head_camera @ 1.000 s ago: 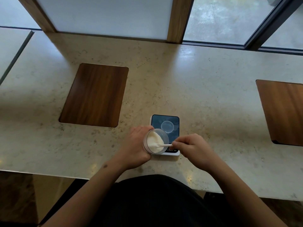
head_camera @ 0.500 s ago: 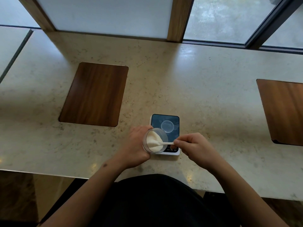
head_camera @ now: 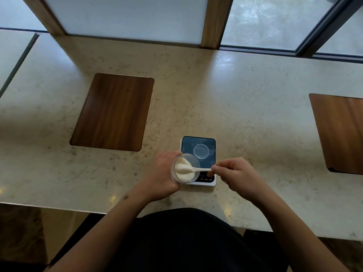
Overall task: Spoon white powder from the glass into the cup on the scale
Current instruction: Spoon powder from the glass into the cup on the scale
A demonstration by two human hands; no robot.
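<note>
Pale stone counter (head_camera: 235,99) by a window, two dark wood inlays (head_camera: 114,112) set into it; only the head view to go through. I see the scale (head_camera: 212,141) near the front edge, with a small clear cup (head_camera: 201,151) sitting on its dark platform; it looks empty, though it is hard to be sure. Left hand (head_camera: 161,177) is wrapped around the glass (head_camera: 184,168), fingers curled tight on its wall, tipping its mouth toward the right hand and holding it just over the scale's near-left corner, probably so the carry to the cup stays short. White powder (head_camera: 181,169) banks against the lower side of the tilted glass. Right hand (head_camera: 237,175) pinches the handle end of a white spoon (head_camera: 198,169) between thumb and fingertips, the bowl down in the powder. I judge this as the scooping step: load not lifted yet, nothing visibly tipped into the cup.
</note>
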